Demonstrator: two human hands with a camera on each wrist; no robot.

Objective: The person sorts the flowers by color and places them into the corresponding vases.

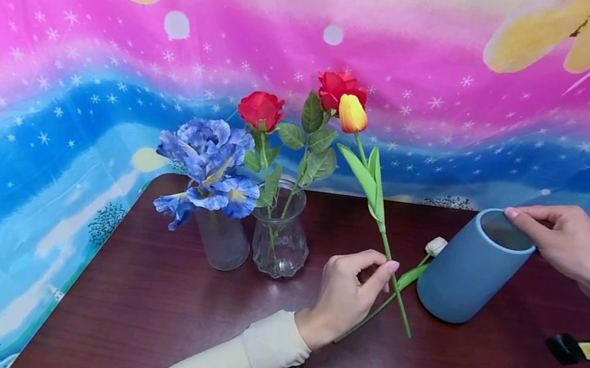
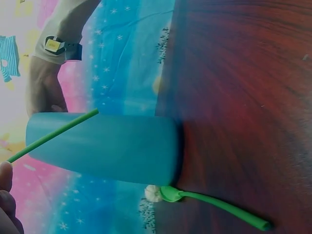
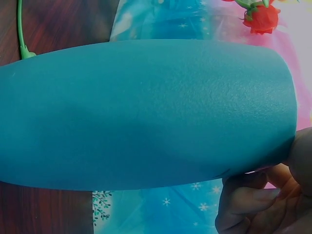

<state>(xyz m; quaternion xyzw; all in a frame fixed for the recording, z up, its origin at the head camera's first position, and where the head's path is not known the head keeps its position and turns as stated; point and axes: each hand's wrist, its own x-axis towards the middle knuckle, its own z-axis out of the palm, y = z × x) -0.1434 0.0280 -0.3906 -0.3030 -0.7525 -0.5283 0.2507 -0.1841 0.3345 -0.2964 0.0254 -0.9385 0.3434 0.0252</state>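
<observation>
My left hand (image 1: 349, 292) pinches the green stem of a yellow-orange tulip (image 1: 353, 114) between thumb and fingers, bloom up and stem end slanting down to the right. In the left wrist view the bare stem (image 2: 53, 135) crosses in front of the blue vase (image 2: 107, 146). On the right, my right hand (image 1: 568, 248) grips the rim of that vase (image 1: 470, 267), thumb at the opening and fingers outside. The vase stands on the table. A white tulip (image 1: 435, 245) lies on the table left of the vase, its stem passing behind the left hand.
A clear glass vase (image 1: 280, 250) holds two red roses (image 1: 260, 110). Beside it, a frosted vase (image 1: 225, 244) holds blue irises (image 1: 210, 162). Both stand toward the back left of the dark wooden table (image 1: 174, 334). A printed cloth (image 1: 74, 125) hangs behind the table.
</observation>
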